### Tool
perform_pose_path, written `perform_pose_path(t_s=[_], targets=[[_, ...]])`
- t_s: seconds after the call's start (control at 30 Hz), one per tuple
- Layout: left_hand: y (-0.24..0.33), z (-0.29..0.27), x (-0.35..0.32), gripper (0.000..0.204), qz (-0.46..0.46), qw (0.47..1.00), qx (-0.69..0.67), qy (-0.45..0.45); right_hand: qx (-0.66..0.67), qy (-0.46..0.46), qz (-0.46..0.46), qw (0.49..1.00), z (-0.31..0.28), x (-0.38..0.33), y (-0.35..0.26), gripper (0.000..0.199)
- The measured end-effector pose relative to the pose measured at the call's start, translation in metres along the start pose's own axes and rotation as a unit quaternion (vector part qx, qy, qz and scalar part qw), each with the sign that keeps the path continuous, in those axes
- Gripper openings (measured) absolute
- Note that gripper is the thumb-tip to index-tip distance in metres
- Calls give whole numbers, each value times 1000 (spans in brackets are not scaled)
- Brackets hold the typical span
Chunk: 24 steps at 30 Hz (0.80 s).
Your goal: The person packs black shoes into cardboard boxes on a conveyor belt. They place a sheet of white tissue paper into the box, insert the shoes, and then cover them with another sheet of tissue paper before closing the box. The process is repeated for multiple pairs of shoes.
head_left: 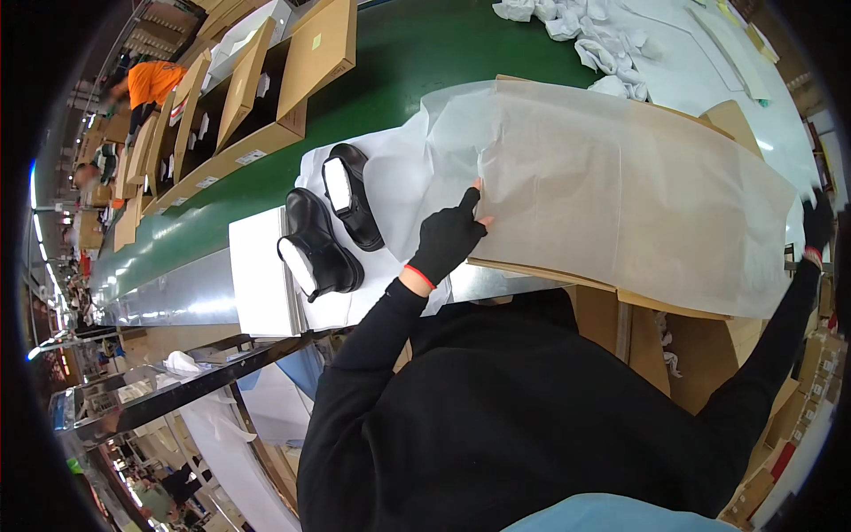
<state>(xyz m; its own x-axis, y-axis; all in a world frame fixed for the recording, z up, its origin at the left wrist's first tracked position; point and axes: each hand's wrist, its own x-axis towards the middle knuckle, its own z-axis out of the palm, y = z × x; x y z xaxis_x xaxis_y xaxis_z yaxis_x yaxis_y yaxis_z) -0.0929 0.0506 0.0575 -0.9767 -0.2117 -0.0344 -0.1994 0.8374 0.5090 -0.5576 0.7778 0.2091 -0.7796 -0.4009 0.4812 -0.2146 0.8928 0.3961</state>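
My left hand [450, 238], in a black glove with bare fingertips, rests on the left part of a large translucent tissue sheet [567, 177]. Its index finger is stretched out and the fingers are apart. The sheet covers most of an opened brown cardboard box [541, 277], whose edges show around it. Out at the far right, my right hand [817, 222], gloved too, is beside the sheet's right end; its fingers are smeared by motion. Left of my left hand, two black shoes [321, 244] [353, 197] stuffed with white paper lie on white paper sheets [399, 177].
A stack of white sheets [261, 275] lies left of the shoes. Several open cardboard boxes [266, 133] stand on the green conveyor belt [417, 53]. Crumpled white paper [603, 49] lies at the far side. A person in an orange top [155, 84] bends at the far left.
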Motion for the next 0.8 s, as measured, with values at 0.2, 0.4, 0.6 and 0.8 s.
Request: perform_pose_path(t_s=[0.2,0.4,0.6,0.8], targets=[[-7,7,-12,72,-14,993,-112,-16,436,135,-248,855,-161,70,-438,33],[-7,19,-22,70,-17,994,-105,7,531,22,-239,812,-135,68,-652,39],[-10,31,-41,72,-1,992,-124,31,323,-112,-291,893,-106,69,-731,46],[-11,22,-39,70,-50,994,-95,1,451,88,-327,826,-119,45,-676,63]])
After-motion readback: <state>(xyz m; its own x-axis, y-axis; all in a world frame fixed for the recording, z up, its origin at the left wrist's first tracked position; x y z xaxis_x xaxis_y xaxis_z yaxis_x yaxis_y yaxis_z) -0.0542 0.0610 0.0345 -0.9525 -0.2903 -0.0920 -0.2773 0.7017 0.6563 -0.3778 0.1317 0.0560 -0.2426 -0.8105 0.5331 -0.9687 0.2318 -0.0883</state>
